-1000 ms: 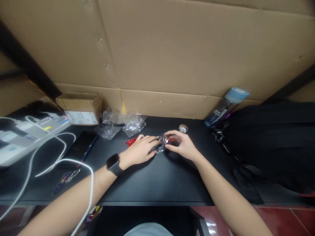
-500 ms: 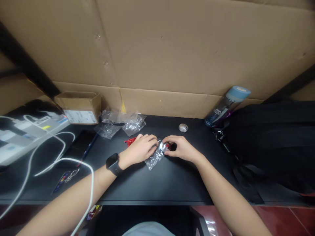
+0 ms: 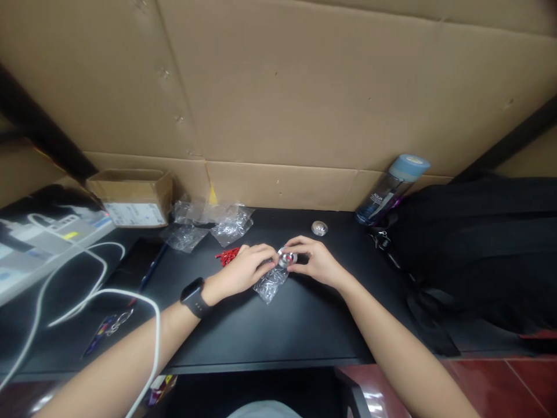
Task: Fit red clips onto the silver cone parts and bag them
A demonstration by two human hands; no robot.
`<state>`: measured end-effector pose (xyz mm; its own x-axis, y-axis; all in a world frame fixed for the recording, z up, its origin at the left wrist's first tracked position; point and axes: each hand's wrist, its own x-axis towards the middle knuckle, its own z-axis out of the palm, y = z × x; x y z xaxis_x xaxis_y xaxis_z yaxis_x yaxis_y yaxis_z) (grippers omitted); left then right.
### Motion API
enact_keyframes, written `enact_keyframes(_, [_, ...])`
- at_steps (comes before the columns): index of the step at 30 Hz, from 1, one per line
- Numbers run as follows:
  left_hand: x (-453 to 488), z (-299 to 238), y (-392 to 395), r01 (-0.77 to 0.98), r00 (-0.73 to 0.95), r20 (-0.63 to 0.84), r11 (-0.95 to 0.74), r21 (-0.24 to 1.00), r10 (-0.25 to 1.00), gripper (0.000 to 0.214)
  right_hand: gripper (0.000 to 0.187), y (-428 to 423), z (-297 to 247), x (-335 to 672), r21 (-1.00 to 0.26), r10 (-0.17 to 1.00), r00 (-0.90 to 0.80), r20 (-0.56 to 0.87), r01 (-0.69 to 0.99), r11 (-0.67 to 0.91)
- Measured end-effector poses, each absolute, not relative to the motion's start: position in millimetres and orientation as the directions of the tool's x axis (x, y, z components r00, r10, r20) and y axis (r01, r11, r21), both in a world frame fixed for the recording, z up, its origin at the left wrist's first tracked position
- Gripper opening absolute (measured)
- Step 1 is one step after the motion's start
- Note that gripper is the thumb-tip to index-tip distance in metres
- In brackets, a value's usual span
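Observation:
My right hand (image 3: 317, 261) holds a round silver metal piece (image 3: 286, 258) with a red centre, thumb and fingers curled round its right side. My left hand (image 3: 250, 268), with a dark watch on the wrist, reaches in from the left. Its thumb and fingertips come together at the left edge of the metal piece; anything pinched between them is too small to make out. A crinkled clear plastic bag (image 3: 270, 284) lies beneath the hands. Red stringy or beaded material (image 3: 227, 256) shows behind my left hand. A second round silver piece (image 3: 319, 228) rests farther back on the desk.
Clear plastic wrappers (image 3: 230, 226) lie beside an open cardboard box (image 3: 130, 200) at back left. White cable (image 3: 159, 325) loops over my left forearm from a power strip (image 3: 52, 244). A blue-capped bottle (image 3: 387, 194) and black bag (image 3: 478, 255) stand right.
The round metal piece has tilted in my right hand and shows its red-centred face more upward. My left fingertips have come up against its edge. The whole view has shifted slightly.

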<state>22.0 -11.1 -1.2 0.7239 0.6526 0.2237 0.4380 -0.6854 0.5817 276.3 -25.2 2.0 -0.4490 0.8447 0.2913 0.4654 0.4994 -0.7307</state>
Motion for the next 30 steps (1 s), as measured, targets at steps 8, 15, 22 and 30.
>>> enact_keyframes(8, [26,1,-13,0.35,0.654,0.263,-0.592,0.726,0.709,0.017,0.031,-30,10,272,-0.727,0.816,-0.492,0.303,0.435,0.532])
enact_keyframes(15, [29,-8,-14,0.282,0.594,0.233,-0.47,0.837,0.77,0.018,0.024,-33,4,267,-0.853,0.853,-0.448,0.266,0.304,0.425])
enact_keyframes(22, [32,-11,-13,0.177,0.566,0.298,-0.466,0.867,0.769,0.016,0.032,-35,1,259,-0.91,0.899,-0.344,0.272,0.212,0.356])
enact_keyframes(30, [31,-15,-13,0.127,0.504,0.317,-0.432,0.893,0.803,0.016,0.013,-42,6,253,-0.771,0.855,-0.186,0.483,0.372,0.517])
